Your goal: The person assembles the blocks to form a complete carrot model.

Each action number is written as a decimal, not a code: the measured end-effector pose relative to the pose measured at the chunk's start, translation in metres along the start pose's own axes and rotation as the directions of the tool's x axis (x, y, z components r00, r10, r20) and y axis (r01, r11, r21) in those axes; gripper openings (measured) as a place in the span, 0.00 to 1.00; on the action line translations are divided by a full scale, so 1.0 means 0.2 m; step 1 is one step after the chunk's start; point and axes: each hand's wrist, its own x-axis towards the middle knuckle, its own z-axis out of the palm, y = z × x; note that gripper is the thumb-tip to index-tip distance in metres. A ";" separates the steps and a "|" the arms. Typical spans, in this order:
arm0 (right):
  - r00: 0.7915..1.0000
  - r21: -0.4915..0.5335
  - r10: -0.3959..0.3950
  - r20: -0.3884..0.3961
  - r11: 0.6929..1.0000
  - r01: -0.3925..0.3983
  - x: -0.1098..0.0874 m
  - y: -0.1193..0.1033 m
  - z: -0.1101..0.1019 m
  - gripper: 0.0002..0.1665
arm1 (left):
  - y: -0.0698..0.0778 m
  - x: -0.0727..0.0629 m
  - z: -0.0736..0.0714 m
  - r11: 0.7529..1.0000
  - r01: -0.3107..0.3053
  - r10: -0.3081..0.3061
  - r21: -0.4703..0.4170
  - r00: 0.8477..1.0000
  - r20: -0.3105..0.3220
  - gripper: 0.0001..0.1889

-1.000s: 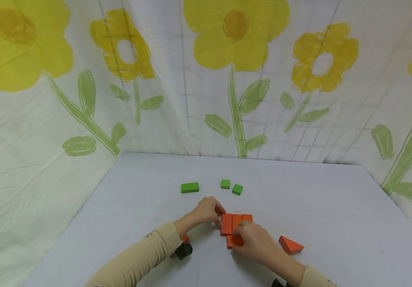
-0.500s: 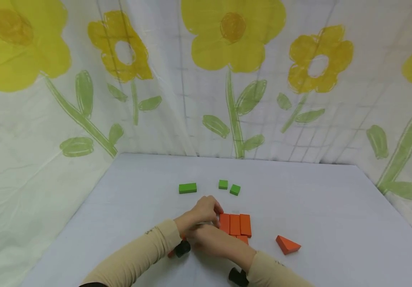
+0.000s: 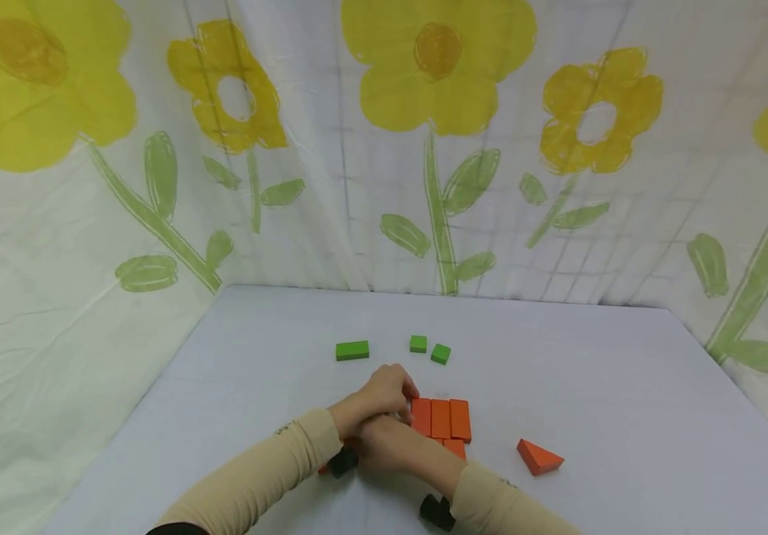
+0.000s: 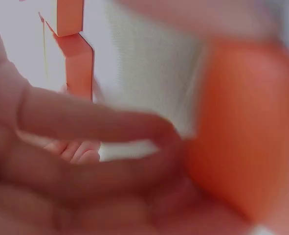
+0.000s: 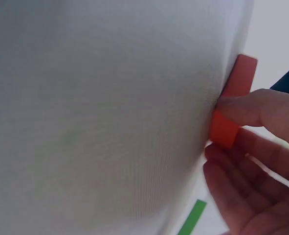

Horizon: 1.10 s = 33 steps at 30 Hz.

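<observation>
head view: at lower centre, the left hand (image 3: 384,390), thumb and fingertips apart, rests against the orange blocks (image 3: 440,418), seemingly keeping them aligned; just below, the right hand (image 3: 386,442) pinches another orange block (image 5: 225,130), probably for steady control.

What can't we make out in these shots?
Head: fingertips of the right hand, behind the left forearm.
Head: lower orange blocks, partly covered by the right arm.
Left wrist: full shape of the large orange block, badly blurred.
Right wrist: one end of the green block, bottom edge.
</observation>
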 end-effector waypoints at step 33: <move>0.899 0.259 0.434 0.057 0.864 -0.433 -0.71 0.10 -0.13 0.19 | 0.01 0.03 0.01 0.990 0.135 -0.133 -0.029 0.990 0.055 0.14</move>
